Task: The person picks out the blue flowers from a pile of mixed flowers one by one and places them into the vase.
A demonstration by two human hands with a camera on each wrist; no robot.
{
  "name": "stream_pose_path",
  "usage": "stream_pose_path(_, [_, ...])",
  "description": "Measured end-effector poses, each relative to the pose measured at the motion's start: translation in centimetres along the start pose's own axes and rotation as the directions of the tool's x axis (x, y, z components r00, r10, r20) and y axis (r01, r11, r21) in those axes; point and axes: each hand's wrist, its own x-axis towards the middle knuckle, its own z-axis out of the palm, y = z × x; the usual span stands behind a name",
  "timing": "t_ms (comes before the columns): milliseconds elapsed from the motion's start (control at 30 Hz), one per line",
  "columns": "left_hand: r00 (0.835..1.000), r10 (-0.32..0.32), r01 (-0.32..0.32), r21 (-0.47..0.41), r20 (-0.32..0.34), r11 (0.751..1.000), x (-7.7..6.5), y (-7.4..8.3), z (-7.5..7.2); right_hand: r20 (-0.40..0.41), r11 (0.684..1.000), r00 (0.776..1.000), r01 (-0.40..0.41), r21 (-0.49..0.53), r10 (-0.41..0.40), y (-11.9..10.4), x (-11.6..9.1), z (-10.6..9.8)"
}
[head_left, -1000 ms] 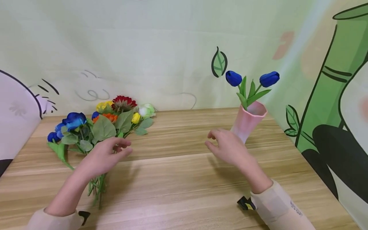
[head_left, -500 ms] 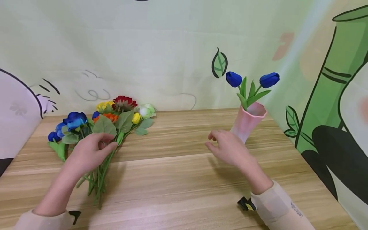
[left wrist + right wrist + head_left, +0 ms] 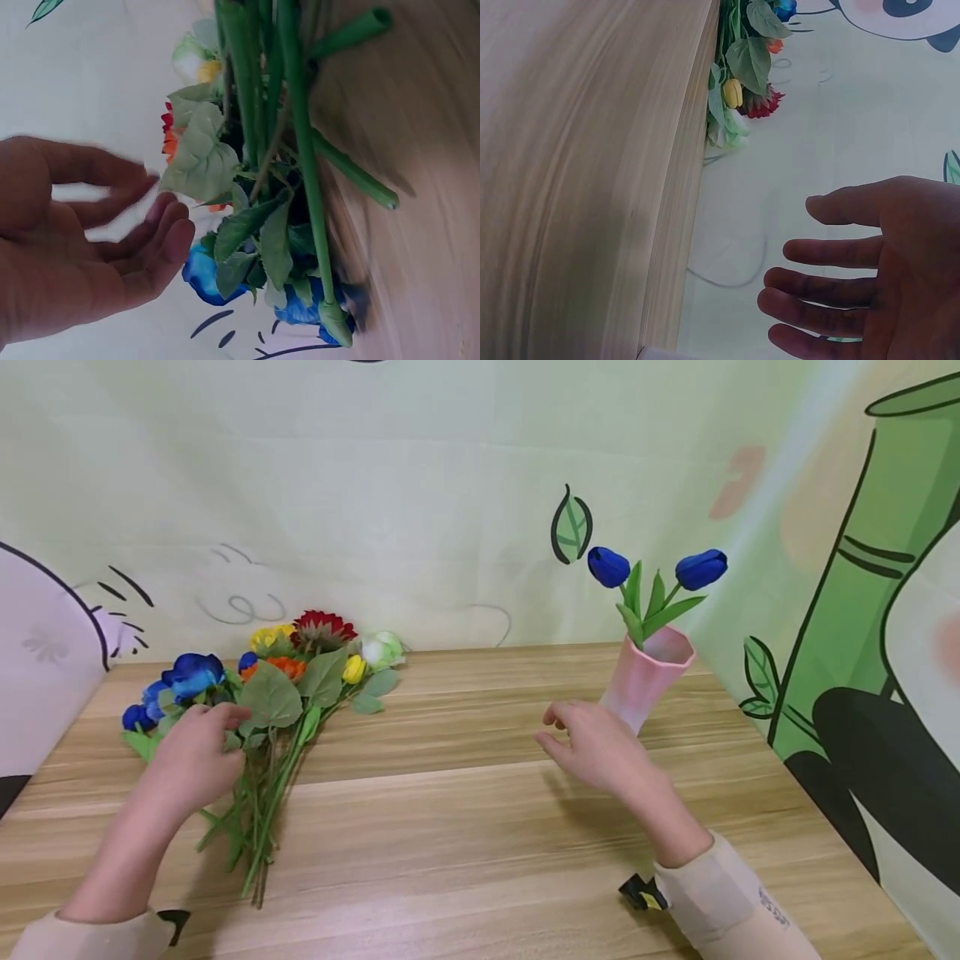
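Note:
My left hand (image 3: 197,758) hovers over the left side of a bunch of artificial flowers lying on the table. Its fingers are loosely bent with nothing between them in the left wrist view. Among the blooms are a big blue flower (image 3: 193,674), a dark red flower (image 3: 324,628), a yellow tulip (image 3: 355,669) and a pale green-white flower (image 3: 382,649). Their green stems (image 3: 258,827) point toward me. My right hand (image 3: 596,747) is relaxed and holds nothing, in front of a pink vase (image 3: 647,681). Two blue tulips (image 3: 701,569) stand in that vase.
The wooden table (image 3: 450,843) reaches back to a pale printed cloth backdrop (image 3: 420,527). Cartoon panda and bamboo (image 3: 847,577) pictures cover the right side. A small black clip-like piece (image 3: 642,892) sits by the right sleeve.
My left hand has moved left and slightly toward me across the flowers, uncovering more leaves and stems. My right hand, the vase and its tulips have stayed in place.

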Motion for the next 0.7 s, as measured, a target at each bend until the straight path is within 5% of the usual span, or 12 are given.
stream_pose_path(300, [0.992, -0.116, 0.115, 0.023, 0.038, 0.993, 0.2, -1.6, -0.7, 0.005, 1.0, 1.0, 0.005, -0.003, -0.005, 0.1, -0.1, 0.0])
stream_pose_path(700, [0.988, -0.108, 0.098, 0.089, 0.106, 0.991, 0.7, -2.6, -0.8, -0.003, 1.0, 1.0, 0.01, -0.008, -0.01, 0.2, -0.1, -0.1])
